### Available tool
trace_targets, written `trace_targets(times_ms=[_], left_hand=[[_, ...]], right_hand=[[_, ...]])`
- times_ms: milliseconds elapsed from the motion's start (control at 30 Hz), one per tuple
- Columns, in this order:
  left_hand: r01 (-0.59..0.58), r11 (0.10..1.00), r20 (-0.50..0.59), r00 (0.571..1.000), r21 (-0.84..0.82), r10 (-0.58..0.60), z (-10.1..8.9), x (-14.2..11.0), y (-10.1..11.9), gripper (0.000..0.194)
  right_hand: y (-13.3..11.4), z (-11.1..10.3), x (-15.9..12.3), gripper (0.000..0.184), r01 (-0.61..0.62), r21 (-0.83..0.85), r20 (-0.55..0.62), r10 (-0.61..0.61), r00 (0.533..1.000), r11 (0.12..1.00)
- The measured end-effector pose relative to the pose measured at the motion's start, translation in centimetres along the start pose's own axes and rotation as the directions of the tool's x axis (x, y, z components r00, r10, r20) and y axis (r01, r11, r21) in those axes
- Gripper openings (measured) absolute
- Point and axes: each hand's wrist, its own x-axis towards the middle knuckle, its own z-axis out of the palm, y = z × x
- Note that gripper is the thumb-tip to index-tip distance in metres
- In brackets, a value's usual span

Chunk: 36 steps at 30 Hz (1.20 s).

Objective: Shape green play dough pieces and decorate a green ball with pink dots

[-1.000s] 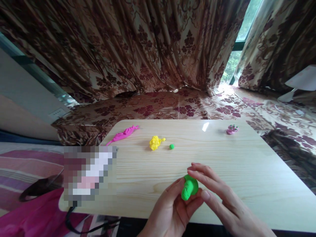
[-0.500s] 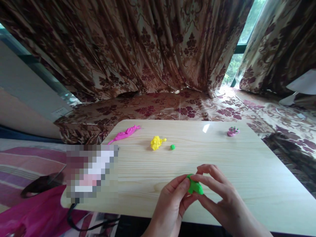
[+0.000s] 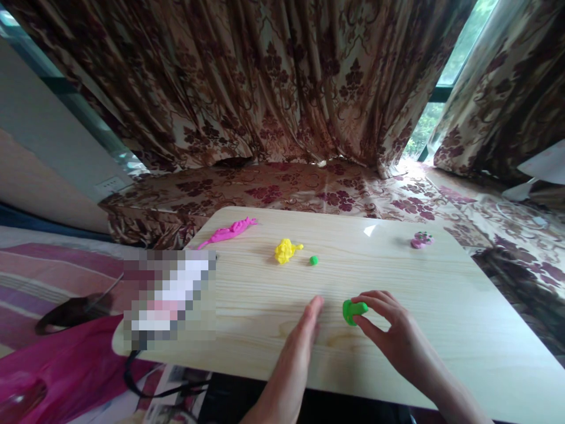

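Note:
A green piece of modelling clay (image 3: 354, 310), with a wide rounded end and a short stub, is pinched between the thumb and fingers of my right hand (image 3: 392, 324). My left hand (image 3: 300, 344) is apart from it, edge-on to the table with its fingers stretched out and nothing held. Beyond the hands lies a small green clay ball (image 3: 313, 260). Beside that ball sits a lumpy yellow clay figure (image 3: 285, 251) with a short stalk pointing right.
On the wooden table (image 3: 247, 294), a long pink clay figure (image 3: 232, 229) lies at the far left. A pinkish-purple clay piece with green dots (image 3: 422, 239) is at the far right. A pixelated object with a black cable (image 3: 128, 374) occupies the left edge. Patterned curtains hang behind.
My left hand has let go of the green clay and moved left, its fingers straightening. My right hand alone now holds the piece, turned so its stub points right. The view has shifted slightly.

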Motion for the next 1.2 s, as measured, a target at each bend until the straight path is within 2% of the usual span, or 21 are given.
trace_targets(times_ms=[67,133,200,300,467,567,667,767,833,933,1033,1200], left_hand=[[-0.120,0.990,-0.109,0.986,0.078,0.128,-1.1,-0.2,0.5,0.051],[-0.265,0.953,-0.185,0.939,0.144,0.289,-2.2,-0.5,1.2,0.047],[-0.349,0.919,-0.232,0.893,0.181,0.385,-3.1,-0.7,1.8,0.044],[-0.378,0.902,-0.291,0.857,0.206,0.426,-3.5,-0.8,2.3,0.039],[-0.363,0.909,-0.276,0.870,0.205,0.410,-3.3,-0.7,2.3,0.035],[-0.343,0.889,-0.264,0.866,0.303,0.424,-3.6,-0.8,2.3,0.032],[-0.345,0.798,-0.157,0.868,0.494,0.472,-3.9,-0.7,2.2,0.029],[-0.426,0.595,0.002,0.814,0.682,0.580,-3.7,-0.2,1.8,0.028],[-0.465,0.461,0.104,0.781,0.756,0.616,-3.2,0.6,1.5,0.027],[-0.481,0.298,0.251,0.783,0.824,0.569,-1.9,2.2,1.1,0.030],[-0.474,0.149,0.344,0.788,0.868,0.510,-0.9,3.8,0.9,0.032],[-0.467,0.017,0.410,0.794,0.884,0.448,-0.1,5.4,0.9,0.023]], right_hand=[[0.9,0.2,0.3,0.018,-0.005,-0.070,-0.001,0.005,1.000,0.998],[1.7,0.5,0.5,0.018,0.017,-0.161,0.019,-0.014,1.000,0.987],[2.1,0.8,0.6,0.019,0.042,-0.222,0.061,-0.029,0.998,0.974],[2.1,1.2,0.9,0.017,0.050,-0.244,0.108,-0.024,0.994,0.969],[2.2,1.4,1.2,0.016,0.043,-0.225,0.151,-0.009,0.988,0.973],[2.6,1.5,1.2,0.021,0.047,-0.222,0.157,-0.012,0.988,0.974],[2.8,1.4,1.0,0.034,0.031,-0.246,0.148,0.006,0.989,0.969],[2.7,0.9,0.4,0.044,0.018,-0.252,0.113,0.011,0.994,0.968],[2.7,0.4,-0.1,0.037,0.018,-0.247,0.103,0.008,0.995,0.969],[2.9,-0.2,-1.0,0.027,-0.015,-0.237,0.093,0.038,0.995,0.972],[3.0,-0.6,-1.8,0.030,-0.035,-0.223,0.097,0.058,0.994,0.974],[2.7,-1.0,-2.4,0.036,-0.022,-0.274,0.115,0.055,0.992,0.962]])
